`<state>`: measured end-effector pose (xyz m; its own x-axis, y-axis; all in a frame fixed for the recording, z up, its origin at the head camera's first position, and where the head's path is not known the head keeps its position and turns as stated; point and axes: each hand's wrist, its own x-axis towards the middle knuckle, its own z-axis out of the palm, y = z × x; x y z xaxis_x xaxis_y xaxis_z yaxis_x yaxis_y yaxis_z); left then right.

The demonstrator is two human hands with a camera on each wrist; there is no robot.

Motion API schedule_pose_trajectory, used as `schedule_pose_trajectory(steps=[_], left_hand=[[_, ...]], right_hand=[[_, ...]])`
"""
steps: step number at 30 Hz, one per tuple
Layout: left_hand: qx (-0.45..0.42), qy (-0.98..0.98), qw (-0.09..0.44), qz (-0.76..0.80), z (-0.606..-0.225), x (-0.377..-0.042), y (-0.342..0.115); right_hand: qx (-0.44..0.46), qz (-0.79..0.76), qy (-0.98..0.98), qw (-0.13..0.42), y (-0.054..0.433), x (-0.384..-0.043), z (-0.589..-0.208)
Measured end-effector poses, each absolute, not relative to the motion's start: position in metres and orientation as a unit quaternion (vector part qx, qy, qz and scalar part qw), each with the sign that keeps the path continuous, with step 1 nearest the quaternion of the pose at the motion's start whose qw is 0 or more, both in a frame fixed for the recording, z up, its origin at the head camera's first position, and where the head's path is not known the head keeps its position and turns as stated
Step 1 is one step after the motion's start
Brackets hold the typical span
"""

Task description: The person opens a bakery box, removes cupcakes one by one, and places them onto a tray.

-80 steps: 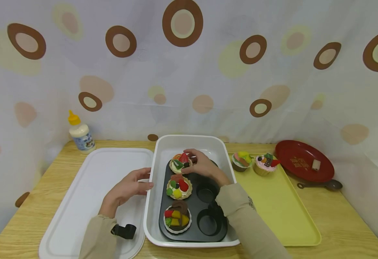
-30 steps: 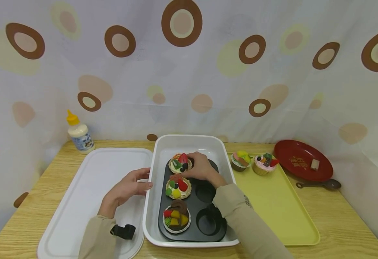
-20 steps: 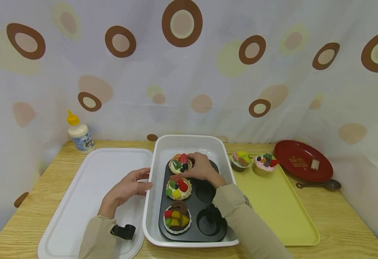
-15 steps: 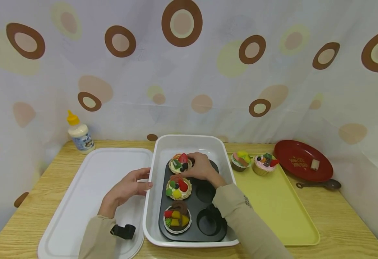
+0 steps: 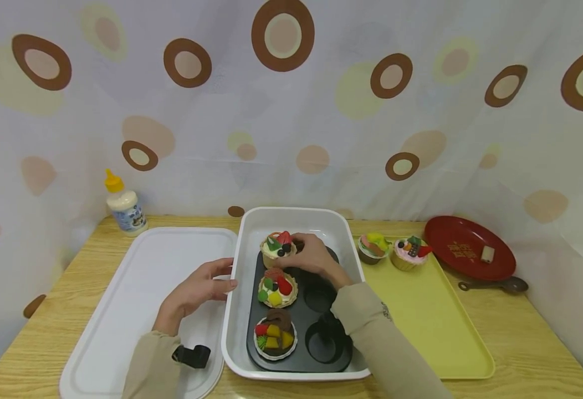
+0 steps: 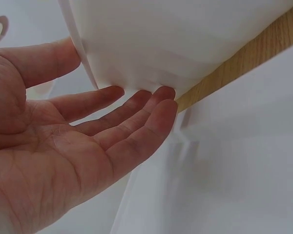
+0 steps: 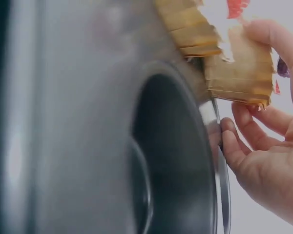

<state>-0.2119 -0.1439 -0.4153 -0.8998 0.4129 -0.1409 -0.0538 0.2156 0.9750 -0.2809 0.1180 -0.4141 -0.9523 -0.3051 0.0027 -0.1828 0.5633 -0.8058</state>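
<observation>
My right hand (image 5: 313, 256) pinches a toy cupcake (image 5: 273, 257) topped with strawberry, leaf and dark berries, at the far left cup of a black muffin pan (image 5: 300, 332). In the right wrist view, the ribbed tan side of that cupcake (image 7: 239, 73) stands above the pan between thumb and fingers. Two more toy treats, a fruit tart (image 5: 277, 290) and a chocolate-topped one (image 5: 275, 335), fill the left row. The pan lies in a deep white tub (image 5: 228, 338). My left hand (image 5: 199, 288) touches the tub's left outer wall (image 6: 151, 44) with extended fingers.
A white tray (image 5: 137, 299) lies left, with a yellow-capped bottle (image 5: 128, 210) behind it. On the yellow tray (image 5: 436, 327) at right stand two toy cupcakes, one yellow-topped (image 5: 373, 247), one pink (image 5: 408, 254). Beyond are a red plate (image 5: 471, 266) and a dark spoon (image 5: 501, 285).
The cupcake in my right hand has risen from its cup, so its side now shows. The right hand has risen slightly with it. My left hand stays at the tub wall.
</observation>
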Motion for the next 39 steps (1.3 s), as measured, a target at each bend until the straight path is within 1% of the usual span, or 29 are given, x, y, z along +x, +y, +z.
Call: schedule_pose_trajectory(steps=[3, 6, 12, 16, 19, 25, 32, 39], left_hand=[[0.122, 0.755, 0.190, 0.616, -0.416, -0.212, -0.144], [0.124, 0.755, 0.192, 0.615, -0.416, -0.212, -0.143], [0.127, 0.756, 0.190, 0.613, -0.414, -0.211, -0.144], [0.129, 0.754, 0.189, 0.616, -0.414, -0.211, -0.145], [0.129, 0.753, 0.188, 0.617, -0.415, -0.211, -0.145], [0.121, 0.755, 0.191, 0.616, -0.416, -0.212, -0.145], [0.120, 0.756, 0.193, 0.614, -0.417, -0.212, -0.144], [0.121, 0.757, 0.189, 0.614, -0.417, -0.213, -0.145]], right_hand=[[-0.138, -0.433, 0.887, 0.076, 0.117, -0.279, -0.413], [-0.137, -0.436, 0.887, 0.071, 0.117, -0.278, -0.414], [-0.097, -0.516, 0.849, 0.049, 0.119, -0.279, -0.409], [-0.066, -0.568, 0.819, 0.059, 0.120, -0.279, -0.402], [-0.064, -0.584, 0.806, 0.070, 0.121, -0.278, -0.399], [-0.095, -0.572, 0.811, 0.073, 0.124, -0.275, -0.396], [-0.130, -0.592, 0.794, 0.034, 0.128, -0.271, -0.392], [-0.186, -0.609, 0.771, 0.006, 0.138, -0.261, -0.371]])
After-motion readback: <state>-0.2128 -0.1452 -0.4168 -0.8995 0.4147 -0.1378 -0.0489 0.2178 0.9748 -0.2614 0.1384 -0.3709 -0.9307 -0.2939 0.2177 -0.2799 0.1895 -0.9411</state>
